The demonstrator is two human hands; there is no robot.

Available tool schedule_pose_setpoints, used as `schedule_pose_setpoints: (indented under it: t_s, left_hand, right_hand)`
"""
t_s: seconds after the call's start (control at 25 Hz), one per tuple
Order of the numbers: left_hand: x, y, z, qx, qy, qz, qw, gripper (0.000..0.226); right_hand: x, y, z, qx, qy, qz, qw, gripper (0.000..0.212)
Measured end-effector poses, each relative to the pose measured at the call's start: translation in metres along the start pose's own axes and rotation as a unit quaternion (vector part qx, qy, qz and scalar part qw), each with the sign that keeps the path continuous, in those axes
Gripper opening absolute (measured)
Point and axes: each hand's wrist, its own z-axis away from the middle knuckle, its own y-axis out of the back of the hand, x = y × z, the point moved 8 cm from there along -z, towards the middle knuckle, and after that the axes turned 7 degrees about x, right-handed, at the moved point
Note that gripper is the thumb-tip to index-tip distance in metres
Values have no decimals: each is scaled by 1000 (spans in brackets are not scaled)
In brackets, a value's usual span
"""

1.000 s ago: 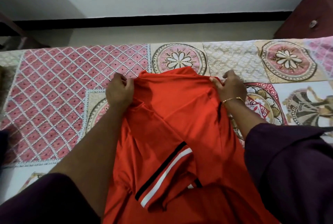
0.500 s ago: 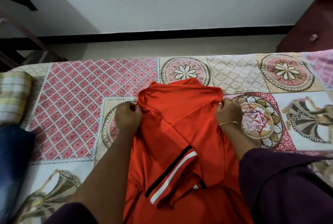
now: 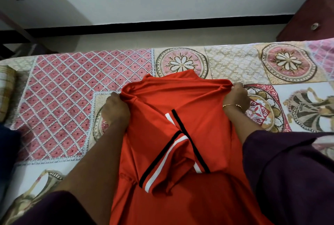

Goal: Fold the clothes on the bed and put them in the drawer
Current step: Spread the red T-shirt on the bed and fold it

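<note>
1. Head view: red smooth-fabric shirt [image 3: 180,152] with black-and-white striped sleeve hems, spread on a patchwork-print bedspread [image 3: 72,89], both sleeves folded in across the middle.
2. Left hand [image 3: 115,110] clenched round the shirt's left shoulder edge.
3. Right hand [image 3: 236,96], thin gold bangle [image 3: 232,105] at the wrist, pinching the right shoulder corner.
4. Dark wooden drawer front [image 3: 310,16] with round metal knob beyond the bed, top right.

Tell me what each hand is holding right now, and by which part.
Both hold the red shirt at its far end: the left hand grips the left corner, and the right hand pinches the right corner, on the patterned bedspread.
</note>
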Motion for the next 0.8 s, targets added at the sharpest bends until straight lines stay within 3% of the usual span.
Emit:
schedule_pose_setpoints:
  t_s: [0.2, 0.32, 0.44, 0.56, 0.68, 0.8]
  left_hand:
    - [18, 10, 2, 65, -50, 71, 994, 42]
    - [19, 6, 5, 25, -70, 25, 997, 56]
    - [21, -1, 7, -39, -58, -15, 997, 44]
    - [22, 10, -6, -19, -35, -13, 999, 34]
    - [15, 23, -21, 23, -8, 1, 1000, 36]
    - [31, 21, -20, 31, -113, -30, 993, 32]
  right_hand:
    - [-3, -2, 9, 23, 29, -36, 999, 29]
    - [-13, 4, 17, 52, 95, -52, 993, 44]
    - [-23, 4, 21, 29, 99, 7, 995, 59]
    - [-35, 0, 15, 4, 126, 40, 991, 42]
    - [-36, 2, 5, 37, 160, 59, 985, 32]
    - [-34, 7, -2, 76, 176, 26, 981, 22]
